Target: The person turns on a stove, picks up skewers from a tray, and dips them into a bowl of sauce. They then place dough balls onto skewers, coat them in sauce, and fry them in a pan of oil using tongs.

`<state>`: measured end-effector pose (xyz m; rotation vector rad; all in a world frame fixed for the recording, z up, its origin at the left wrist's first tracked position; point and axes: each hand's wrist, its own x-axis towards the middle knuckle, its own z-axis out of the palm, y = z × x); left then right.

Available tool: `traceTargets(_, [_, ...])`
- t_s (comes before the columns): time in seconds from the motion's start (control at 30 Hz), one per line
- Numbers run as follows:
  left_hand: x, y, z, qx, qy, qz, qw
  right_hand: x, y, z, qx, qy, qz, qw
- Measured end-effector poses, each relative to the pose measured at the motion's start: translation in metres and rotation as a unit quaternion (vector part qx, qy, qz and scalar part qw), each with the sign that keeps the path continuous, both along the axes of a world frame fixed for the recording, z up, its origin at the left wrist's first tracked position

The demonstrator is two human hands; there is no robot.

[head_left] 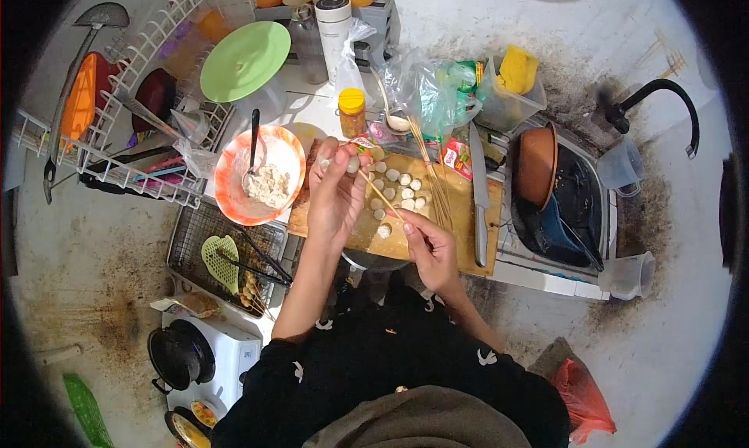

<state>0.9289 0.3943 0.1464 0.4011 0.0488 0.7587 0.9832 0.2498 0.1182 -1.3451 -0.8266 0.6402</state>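
my left hand [337, 194] pinches pale balls [351, 165] above the board [464, 237]; my right hand [434, 251] grips a skewer [381, 192]. light pressure and a centred, straight stick should keep them whole. right of the board, a sink [576, 186] sits in the tiled counter [538, 270]; behind it, stained wall [555, 77].

Beyond the right hand [431, 253] stands the skewer bundle [438, 192], with the knife [479, 206] to its right; the bowl [225, 184] blocks the left hand's [337, 186] outer side, and a held skewer [382, 195] crosses the otherwise open gap between both hands.
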Motion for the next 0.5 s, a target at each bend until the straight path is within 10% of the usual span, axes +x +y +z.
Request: traceTargets(0.5, [0.007,-0.001,-0.01,0.105,0.044,0.071,0.991,0.002,0.001,0.003,-0.015,0.031,-0.002,0.999])
